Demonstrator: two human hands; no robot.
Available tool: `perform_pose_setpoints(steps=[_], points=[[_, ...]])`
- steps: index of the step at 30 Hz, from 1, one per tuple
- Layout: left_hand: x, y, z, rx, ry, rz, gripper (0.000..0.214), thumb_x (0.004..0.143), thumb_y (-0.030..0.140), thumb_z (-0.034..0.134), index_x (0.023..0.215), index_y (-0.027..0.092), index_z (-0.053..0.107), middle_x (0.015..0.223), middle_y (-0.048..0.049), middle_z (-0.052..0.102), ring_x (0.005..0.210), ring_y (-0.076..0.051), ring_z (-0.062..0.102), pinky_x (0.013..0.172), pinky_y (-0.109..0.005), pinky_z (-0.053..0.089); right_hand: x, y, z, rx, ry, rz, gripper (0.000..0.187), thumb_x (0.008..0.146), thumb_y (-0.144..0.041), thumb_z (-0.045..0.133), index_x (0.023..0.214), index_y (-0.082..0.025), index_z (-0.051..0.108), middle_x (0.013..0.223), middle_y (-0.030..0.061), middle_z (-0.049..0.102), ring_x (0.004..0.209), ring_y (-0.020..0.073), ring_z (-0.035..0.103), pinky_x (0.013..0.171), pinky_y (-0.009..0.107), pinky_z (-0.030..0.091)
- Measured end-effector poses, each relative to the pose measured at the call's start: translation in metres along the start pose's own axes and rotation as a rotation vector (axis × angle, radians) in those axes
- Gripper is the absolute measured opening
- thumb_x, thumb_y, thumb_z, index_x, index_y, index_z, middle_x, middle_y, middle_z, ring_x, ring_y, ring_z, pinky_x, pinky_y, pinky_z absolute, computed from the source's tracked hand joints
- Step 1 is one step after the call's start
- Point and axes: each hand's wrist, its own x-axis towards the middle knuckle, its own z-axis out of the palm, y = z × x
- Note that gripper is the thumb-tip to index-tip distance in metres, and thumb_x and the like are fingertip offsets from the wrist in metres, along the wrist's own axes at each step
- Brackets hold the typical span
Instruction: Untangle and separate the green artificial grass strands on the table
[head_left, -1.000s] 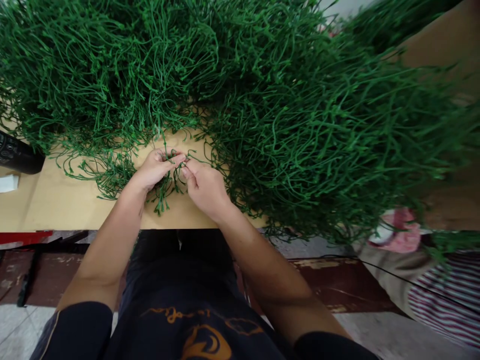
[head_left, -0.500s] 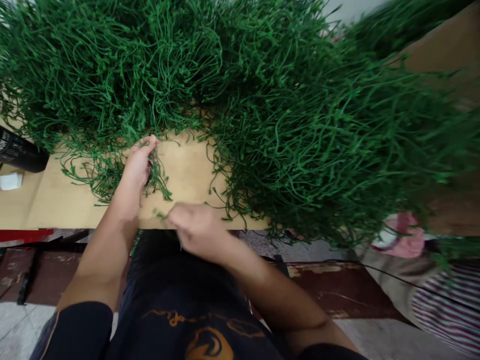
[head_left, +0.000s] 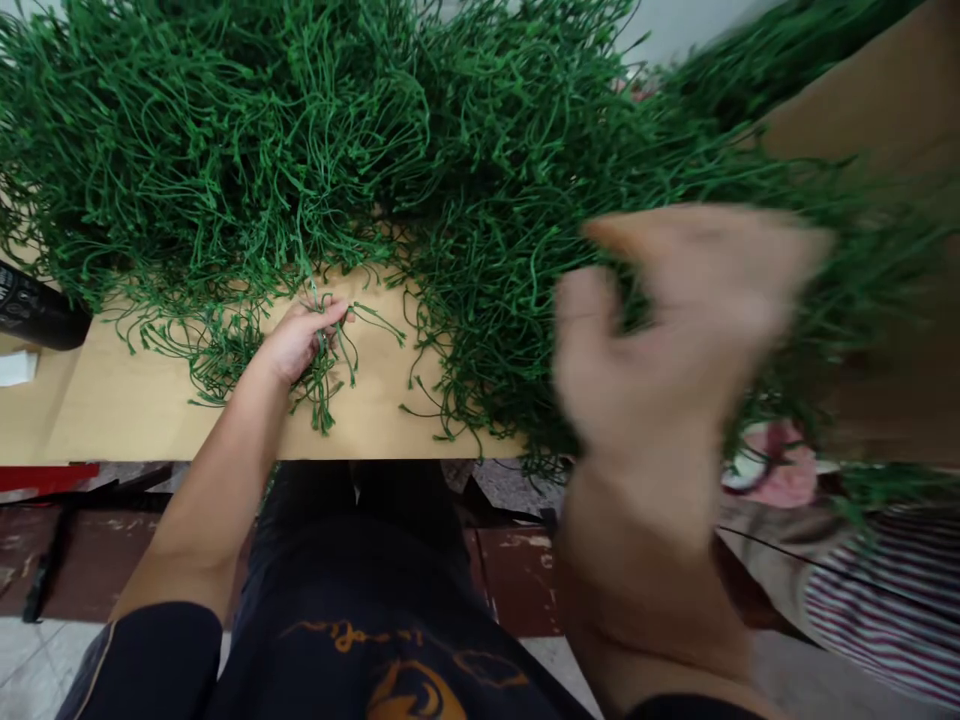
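My left hand [head_left: 300,338] is closed round a small bunch of thin green stems [head_left: 324,385] with knobbed tips, just above the tan tabletop [head_left: 375,420]. Some stems stick out past its thumb, and others hang below the palm. Raised over the right-hand heap of green stems [head_left: 510,290], my right hand [head_left: 682,320] is blurred by motion. Its thumb and forefinger stand apart with nothing visible between them; the other fingers are hard to make out. A loose clump of stems [head_left: 225,350] lies left of my left hand.
A large heap of the same stems [head_left: 225,130] spreads along the back of the table. At the left edge are a black bottle [head_left: 37,310] lying on its side and a white piece [head_left: 16,368]. Brown cardboard [head_left: 847,100] rises at the right; striped cloth [head_left: 885,600] sits below.
My right hand has swung up and right, from the table's front edge to over the right heap, and its thumb and forefinger are now apart. My left hand has shifted slightly right with its stems.
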Motion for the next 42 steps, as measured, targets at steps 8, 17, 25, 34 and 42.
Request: perform_pose_setpoints(steps=[8, 17, 25, 34, 42], points=[[-0.002, -0.005, 0.001, 0.183, -0.121, 0.106, 0.02, 0.068, 0.024, 0.067, 0.063, 0.015, 0.05, 0.055, 0.0053, 0.045, 0.05, -0.004, 0.039, 0.052, -0.019, 0.034, 0.01, -0.03, 0.11, 0.465, -0.509, 0.102, 0.027, 0.088, -0.028, 0.04, 0.094, -0.012, 0.061, 0.088, 0.0087, 0.062, 0.083, 0.0171, 0.054, 0.076, 0.031, 0.042], [0.014, -0.005, 0.007, 0.511, 0.089, 0.269, 0.023, 0.079, 0.011, 0.049, 0.057, 0.016, 0.044, 0.052, 0.0056, 0.034, 0.054, -0.007, 0.033, 0.058, -0.02, 0.032, -0.007, -0.042, 0.076, 0.576, -0.356, 0.05, 0.023, 0.085, -0.019, 0.039, 0.062, -0.018, 0.042, 0.059, -0.0005, 0.042, 0.059, 0.0098, 0.041, 0.059, 0.025, 0.031], [0.008, -0.004, 0.002, 0.475, 0.025, 0.305, 0.021, 0.081, 0.023, 0.052, 0.061, 0.015, 0.053, 0.055, 0.0034, 0.04, 0.054, -0.008, 0.035, 0.056, -0.021, 0.033, 0.0, -0.03, 0.051, 0.581, -0.353, 0.278, 0.02, 0.086, -0.03, 0.045, 0.076, -0.016, 0.055, 0.056, -0.0027, 0.041, 0.053, 0.0081, 0.037, 0.054, 0.024, 0.03], [0.002, -0.006, 0.004, 0.374, -0.152, 0.23, 0.012, 0.076, 0.022, 0.059, 0.068, 0.015, 0.056, 0.059, 0.0038, 0.046, 0.054, -0.006, 0.039, 0.056, -0.02, 0.034, 0.003, -0.038, 0.103, 0.537, -0.624, 0.349, 0.023, 0.084, -0.034, 0.051, 0.072, -0.015, 0.054, 0.059, -0.0016, 0.047, 0.056, 0.0082, 0.04, 0.058, 0.024, 0.028], [0.008, -0.008, 0.008, 0.402, -0.146, 0.234, 0.015, 0.072, 0.016, 0.063, 0.062, 0.014, 0.052, 0.059, 0.0051, 0.047, 0.058, -0.005, 0.042, 0.062, -0.019, 0.038, -0.004, -0.034, 0.115, 0.765, -0.526, 0.475, 0.038, 0.082, -0.047, 0.051, 0.061, -0.017, 0.041, 0.054, -0.0052, 0.032, 0.051, 0.0057, 0.027, 0.052, 0.025, 0.021]])
